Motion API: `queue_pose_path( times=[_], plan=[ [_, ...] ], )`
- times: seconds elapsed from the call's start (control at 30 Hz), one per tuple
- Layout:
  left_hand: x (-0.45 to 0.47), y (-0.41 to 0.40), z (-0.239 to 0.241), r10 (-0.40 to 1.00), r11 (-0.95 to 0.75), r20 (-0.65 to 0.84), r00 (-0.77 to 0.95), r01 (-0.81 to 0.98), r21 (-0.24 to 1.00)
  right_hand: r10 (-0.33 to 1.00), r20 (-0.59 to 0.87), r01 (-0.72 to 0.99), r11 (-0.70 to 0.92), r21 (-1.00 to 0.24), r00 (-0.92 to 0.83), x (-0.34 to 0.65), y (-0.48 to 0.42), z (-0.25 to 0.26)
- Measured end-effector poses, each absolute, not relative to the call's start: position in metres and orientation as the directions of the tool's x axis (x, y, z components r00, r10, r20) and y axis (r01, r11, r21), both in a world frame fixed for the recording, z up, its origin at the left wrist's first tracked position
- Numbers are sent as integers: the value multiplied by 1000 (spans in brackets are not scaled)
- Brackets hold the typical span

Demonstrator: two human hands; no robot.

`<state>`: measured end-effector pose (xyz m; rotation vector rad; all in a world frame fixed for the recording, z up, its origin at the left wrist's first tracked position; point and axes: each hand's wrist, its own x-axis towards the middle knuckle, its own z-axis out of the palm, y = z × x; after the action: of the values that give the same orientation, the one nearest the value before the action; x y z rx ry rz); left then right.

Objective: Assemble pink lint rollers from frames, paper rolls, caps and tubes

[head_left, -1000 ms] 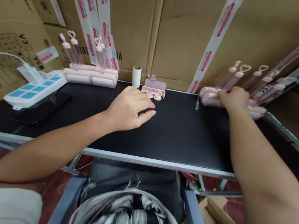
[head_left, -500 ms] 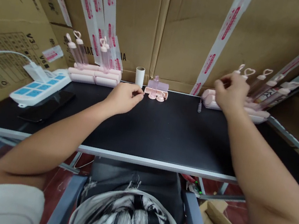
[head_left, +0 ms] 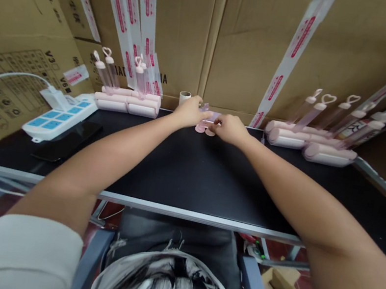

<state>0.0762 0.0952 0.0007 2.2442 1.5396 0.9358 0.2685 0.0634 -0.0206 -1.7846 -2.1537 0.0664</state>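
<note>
Both my hands meet at a small pink fixture [head_left: 206,126] at the back middle of the black table [head_left: 188,173]. My left hand [head_left: 189,112] is curled over the fixture's left side, fingers closed on it. My right hand [head_left: 228,128] is pinched at its right end, and whether it holds a small part is hidden by the fingers. A short white tube [head_left: 185,97] stands just left of my left hand.
Pink trays with heart-topped clear tubes stand at the back left [head_left: 127,102] and back right [head_left: 312,144]. A blue-and-white power strip [head_left: 59,117] and a dark phone [head_left: 66,141] lie at the left. Cardboard boxes [head_left: 249,40] with pink tape wall the back.
My right hand left the right-hand trays and came to the middle fixture. My left hand moved forward from the table onto the fixture. The view shifted slightly.
</note>
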Motion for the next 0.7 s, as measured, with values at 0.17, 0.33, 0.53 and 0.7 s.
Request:
queue_pose_path(
  times=[0.17,0.33,0.53,0.7],
  plan=[
    [84,100,2,883,-453,391,260,693,561,934,344,898,228,-376,-93,268,57,-18],
    [49,60,16,851,-516,501,157,432,740,952,294,325,307,-894,-90,278,21,-14],
    [19,12,9,945,-235,242,219,-59,970,893,378,-70,372,-926,-244,262,-29,-14],
    [21,4,9,923,-214,248,293,-143,966,846,487,-21,495,-869,-218,256,-42,-12]
  ],
)
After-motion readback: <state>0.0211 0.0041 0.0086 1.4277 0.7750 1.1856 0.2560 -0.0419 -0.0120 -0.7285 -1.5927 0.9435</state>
